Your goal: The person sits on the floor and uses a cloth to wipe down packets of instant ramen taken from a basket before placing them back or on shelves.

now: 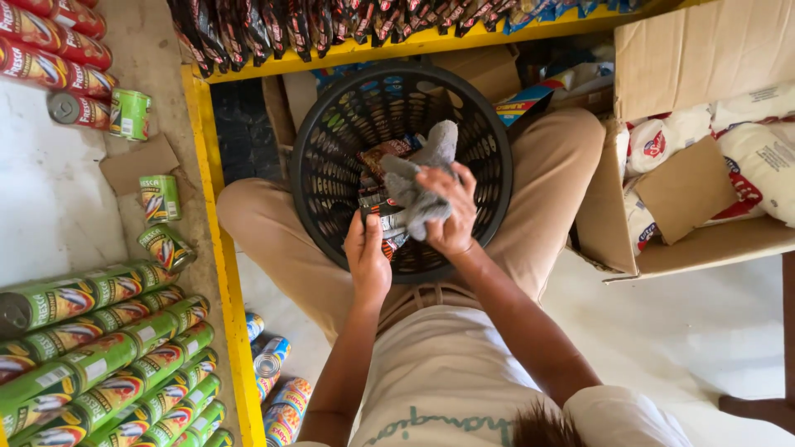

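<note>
Down in the round black plastic basket on the person's lap, the right hand clutches a crumpled grey cloth, while the left hand grips a small dark snack packet.

Small grocery shop: stacked green tins, yellow shelving, sachet-stocked cardboard box.

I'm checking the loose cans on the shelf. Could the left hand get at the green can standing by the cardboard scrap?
Probably yes: the green can stands in the open with nothing over it. But the left hand holds packets in the black basket, so it isn't free.
</note>
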